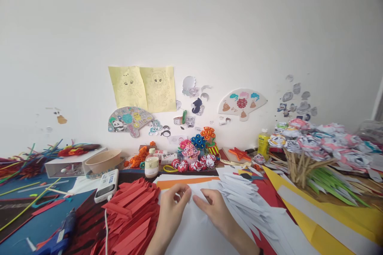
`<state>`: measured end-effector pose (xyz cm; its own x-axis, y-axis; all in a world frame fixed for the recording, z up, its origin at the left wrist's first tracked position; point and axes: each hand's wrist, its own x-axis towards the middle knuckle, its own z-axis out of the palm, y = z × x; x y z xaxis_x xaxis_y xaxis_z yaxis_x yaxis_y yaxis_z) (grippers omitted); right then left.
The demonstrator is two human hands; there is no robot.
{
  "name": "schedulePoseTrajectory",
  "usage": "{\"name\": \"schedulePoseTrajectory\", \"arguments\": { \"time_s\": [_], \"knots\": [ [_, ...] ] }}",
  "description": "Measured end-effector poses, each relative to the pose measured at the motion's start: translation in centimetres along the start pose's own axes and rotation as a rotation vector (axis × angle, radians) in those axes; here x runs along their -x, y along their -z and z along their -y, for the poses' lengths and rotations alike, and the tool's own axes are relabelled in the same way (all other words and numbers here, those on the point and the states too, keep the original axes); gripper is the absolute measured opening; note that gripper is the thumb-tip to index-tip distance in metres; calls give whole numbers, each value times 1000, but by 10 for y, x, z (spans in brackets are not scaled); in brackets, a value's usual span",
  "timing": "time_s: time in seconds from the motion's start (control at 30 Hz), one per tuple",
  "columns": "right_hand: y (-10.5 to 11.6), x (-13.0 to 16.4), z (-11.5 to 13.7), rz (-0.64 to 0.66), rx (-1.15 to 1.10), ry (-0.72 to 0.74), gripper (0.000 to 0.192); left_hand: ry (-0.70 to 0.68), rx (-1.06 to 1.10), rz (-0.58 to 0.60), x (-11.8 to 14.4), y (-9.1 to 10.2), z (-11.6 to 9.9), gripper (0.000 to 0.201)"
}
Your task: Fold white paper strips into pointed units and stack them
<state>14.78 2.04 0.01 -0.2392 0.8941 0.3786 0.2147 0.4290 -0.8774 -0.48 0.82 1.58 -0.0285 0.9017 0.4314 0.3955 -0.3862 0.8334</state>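
Observation:
My left hand (177,201) and my right hand (213,206) face each other, fingertips close together, above white paper (191,231). Thumb and forefinger pinch on each side at a piece of white paper, whose outline blends into the white below. Folded red paper strips (134,211) lie in a heap beside my left hand. Against my right forearm spreads a pile of folded white paper strips (248,199). An orange sheet (170,184) shows behind my left fingers.
A small bottle (151,163), a white device with a cable (107,185) and a blue glue gun (61,235) are at left. Crafted flowers (197,143) stand by the wall. Paper flowers on sticks (311,139) and yellow paper (323,217) lie right.

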Motion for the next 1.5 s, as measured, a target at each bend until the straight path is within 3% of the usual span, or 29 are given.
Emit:
{"name": "schedulePoseTrajectory", "arguments": {
  "time_s": [0.4,0.63,0.9,1.03,1.17,1.3,1.5],
  "knots": [
    [-1,0,0,11,-4,-7,41,-7,-13,4,0,2,1,31],
    [-1,-2,-9,-47,7,-21,40,-24,-64,27,0,-2,3,35],
    [-1,-1,-7,-66,34,-25,42,-245,-450,-27,8,-6,7,28],
    [-1,-2,-8,-109,46,-22,41,-211,-574,11,10,-8,8,27],
    [1,-4,-13,-142,-3,-1,37,-222,-567,96,10,-12,9,27],
    [2,-5,-17,-71,-71,-4,39,-249,-530,44,10,-17,14,28],
    [8,-8,-18,-12,-51,21,39,-132,-224,71,5,-10,12,26]
  ]
}}
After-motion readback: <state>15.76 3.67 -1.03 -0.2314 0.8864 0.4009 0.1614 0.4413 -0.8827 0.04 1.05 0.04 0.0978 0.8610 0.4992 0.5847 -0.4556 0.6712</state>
